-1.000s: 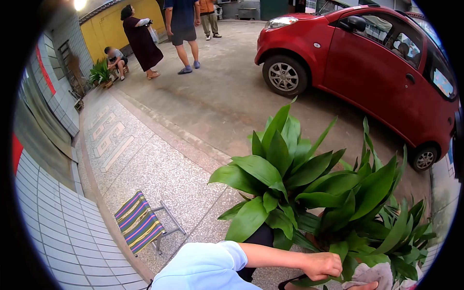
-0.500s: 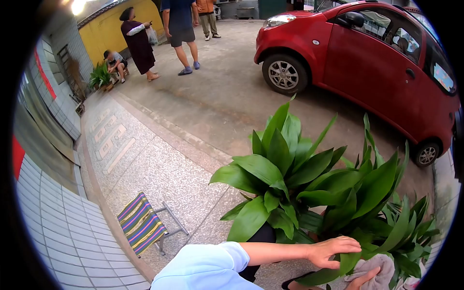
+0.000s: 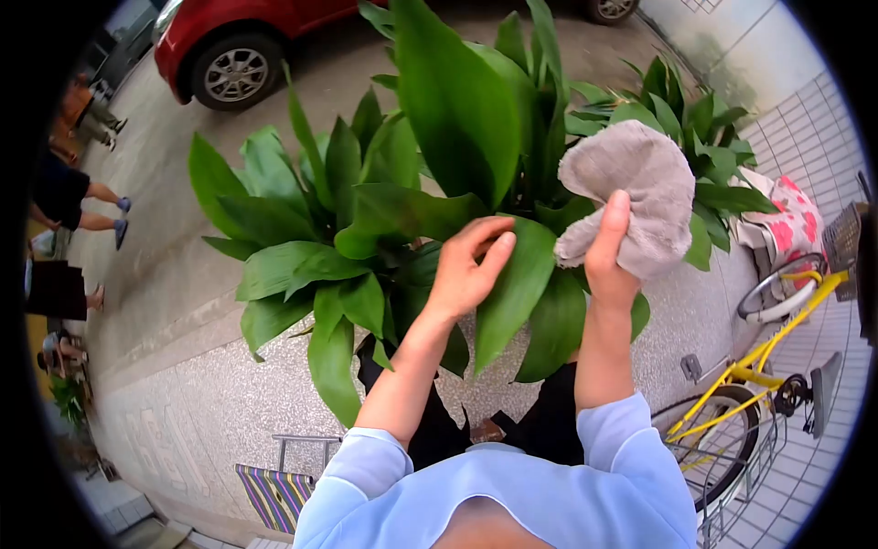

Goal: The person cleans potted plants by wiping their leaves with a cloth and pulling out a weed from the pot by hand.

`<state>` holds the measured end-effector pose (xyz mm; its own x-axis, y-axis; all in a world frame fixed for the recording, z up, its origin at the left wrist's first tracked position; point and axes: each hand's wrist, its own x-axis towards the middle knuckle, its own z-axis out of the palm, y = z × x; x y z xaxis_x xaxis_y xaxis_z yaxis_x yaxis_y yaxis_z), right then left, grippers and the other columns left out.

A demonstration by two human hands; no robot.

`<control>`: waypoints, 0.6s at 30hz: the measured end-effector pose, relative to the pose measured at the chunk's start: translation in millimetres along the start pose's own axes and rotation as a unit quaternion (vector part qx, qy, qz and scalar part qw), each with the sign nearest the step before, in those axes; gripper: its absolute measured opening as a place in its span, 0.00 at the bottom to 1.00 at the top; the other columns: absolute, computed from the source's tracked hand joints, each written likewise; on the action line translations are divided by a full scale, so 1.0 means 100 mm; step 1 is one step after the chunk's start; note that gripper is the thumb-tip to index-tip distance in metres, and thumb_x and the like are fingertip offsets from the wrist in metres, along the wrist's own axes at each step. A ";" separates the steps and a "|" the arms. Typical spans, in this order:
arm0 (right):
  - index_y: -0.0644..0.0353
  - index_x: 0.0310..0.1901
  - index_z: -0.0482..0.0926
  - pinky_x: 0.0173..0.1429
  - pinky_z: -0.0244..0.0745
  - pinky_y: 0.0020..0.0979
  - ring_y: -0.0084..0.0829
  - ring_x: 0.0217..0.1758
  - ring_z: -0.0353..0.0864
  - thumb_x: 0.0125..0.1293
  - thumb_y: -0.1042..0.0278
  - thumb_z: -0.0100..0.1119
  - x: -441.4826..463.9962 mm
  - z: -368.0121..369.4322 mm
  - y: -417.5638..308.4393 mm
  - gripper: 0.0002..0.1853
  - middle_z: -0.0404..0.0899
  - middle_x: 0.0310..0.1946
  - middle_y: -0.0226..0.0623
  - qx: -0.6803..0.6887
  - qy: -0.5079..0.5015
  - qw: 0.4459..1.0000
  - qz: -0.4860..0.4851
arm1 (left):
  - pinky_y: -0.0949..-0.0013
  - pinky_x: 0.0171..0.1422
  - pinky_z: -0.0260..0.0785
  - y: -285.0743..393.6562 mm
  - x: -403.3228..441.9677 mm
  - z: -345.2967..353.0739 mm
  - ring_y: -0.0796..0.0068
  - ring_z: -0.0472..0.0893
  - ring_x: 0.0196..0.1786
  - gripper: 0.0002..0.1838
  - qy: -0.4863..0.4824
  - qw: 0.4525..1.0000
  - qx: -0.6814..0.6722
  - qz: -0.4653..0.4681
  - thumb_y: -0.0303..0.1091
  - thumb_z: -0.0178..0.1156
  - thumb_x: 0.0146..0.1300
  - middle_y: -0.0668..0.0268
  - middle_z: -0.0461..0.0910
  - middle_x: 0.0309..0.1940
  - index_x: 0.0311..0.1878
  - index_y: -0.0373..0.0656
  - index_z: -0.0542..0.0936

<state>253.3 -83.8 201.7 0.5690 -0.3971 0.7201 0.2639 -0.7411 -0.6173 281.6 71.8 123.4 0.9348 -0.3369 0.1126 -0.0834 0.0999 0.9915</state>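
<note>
A crumpled grey cloth (image 3: pixel 631 188) is held up in my right hand (image 3: pixel 611 254), the thumb pressed over its front. My left hand (image 3: pixel 468 270) pinches a broad green leaf (image 3: pixel 519 291) near its upper end, thumb and forefinger at the leaf's edge; the other fingers are partly hidden. This leaf hangs down toward me, tip lowest. Around both hands spreads a large leafy plant (image 3: pixel 462 101), with long glossy leaves upright behind the left hand and others drooping on the left.
A striped folding stool (image 3: pixel 274 494) stands low on the left. To the right are a yellow bicycle (image 3: pixel 764 366) and a pink-flowered white cloth (image 3: pixel 788 220). Beyond the plants is a red car (image 3: pixel 293 20). Several people are at the far left, one in dark shorts (image 3: pixel 62 192).
My view has swung right and down onto the plants. The right hand has lifted the grey cloth clear of the leaves, and the left hand now pinches a leaf it earlier lay across.
</note>
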 end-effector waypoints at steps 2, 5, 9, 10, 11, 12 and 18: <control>0.68 0.43 0.73 0.39 0.70 0.28 0.28 0.36 0.76 0.65 0.72 0.54 -0.02 0.08 0.09 0.08 0.78 0.34 0.36 0.004 0.029 1.000 0.006 | 0.69 0.55 0.72 -0.12 0.06 0.02 0.66 0.80 0.50 0.17 0.002 0.997 0.078 -0.017 0.31 0.59 0.63 0.56 0.78 0.48 0.52 0.31 0.76; 0.66 0.38 0.74 0.36 0.69 0.30 0.29 0.32 0.76 0.65 0.73 0.53 -0.08 0.14 0.28 0.05 0.77 0.30 0.34 0.070 -0.017 0.995 0.066 | 0.67 0.60 0.69 -0.10 0.15 0.05 0.65 0.77 0.55 0.17 -0.034 0.993 0.105 0.041 0.26 0.55 0.62 0.56 0.76 0.53 0.54 0.32 0.75; 0.64 0.33 0.76 0.33 0.70 0.32 0.31 0.28 0.77 0.64 0.74 0.54 -0.06 0.19 0.39 0.04 0.78 0.25 0.34 0.187 -0.094 0.972 0.108 | 0.64 0.69 0.60 -0.04 0.31 0.17 0.66 0.65 0.68 0.24 -0.086 0.985 0.072 0.130 0.21 0.49 0.63 0.56 0.62 0.67 0.64 0.36 0.69; 0.65 0.34 0.76 0.35 0.71 0.32 0.31 0.29 0.77 0.64 0.74 0.54 -0.07 0.23 0.44 0.04 0.78 0.26 0.34 0.206 -0.111 0.967 0.099 | 0.64 0.71 0.58 -0.05 0.36 0.22 0.65 0.62 0.71 0.26 -0.077 0.986 0.044 0.141 0.20 0.48 0.63 0.57 0.58 0.70 0.66 0.37 0.66; 0.66 0.37 0.75 0.37 0.72 0.31 0.32 0.30 0.77 0.62 0.75 0.54 -0.10 0.21 0.49 0.05 0.78 0.28 0.36 0.204 -0.180 0.954 0.127 | 0.61 0.74 0.51 -0.12 0.41 0.21 0.65 0.50 0.76 0.31 -0.074 0.985 0.061 0.142 0.20 0.46 0.64 0.59 0.44 0.75 0.71 0.39 0.57; 0.68 0.37 0.74 0.41 0.73 0.34 0.37 0.34 0.78 0.60 0.75 0.54 -0.13 0.19 0.56 0.06 0.78 0.31 0.42 0.166 -0.258 0.942 0.134 | 0.59 0.75 0.49 -0.18 0.45 0.22 0.64 0.47 0.76 0.34 -0.025 0.984 0.102 0.141 0.22 0.47 0.64 0.60 0.38 0.76 0.73 0.41 0.52; 0.69 0.41 0.75 0.51 0.71 0.41 0.50 0.41 0.77 0.60 0.71 0.53 -0.43 0.28 0.89 0.11 0.78 0.37 0.50 0.082 -0.199 0.966 0.141 | 0.56 0.77 0.35 -0.36 0.54 0.13 0.48 0.37 0.77 0.38 0.253 0.944 0.200 0.068 0.26 0.49 0.63 0.48 0.30 0.75 0.74 0.40 0.44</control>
<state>273.8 -117.5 107.3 0.8824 -0.3073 0.3564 0.1554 -0.5246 -0.8370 330.0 37.6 94.6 0.9432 0.1532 0.2949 -0.2435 -0.2852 0.9270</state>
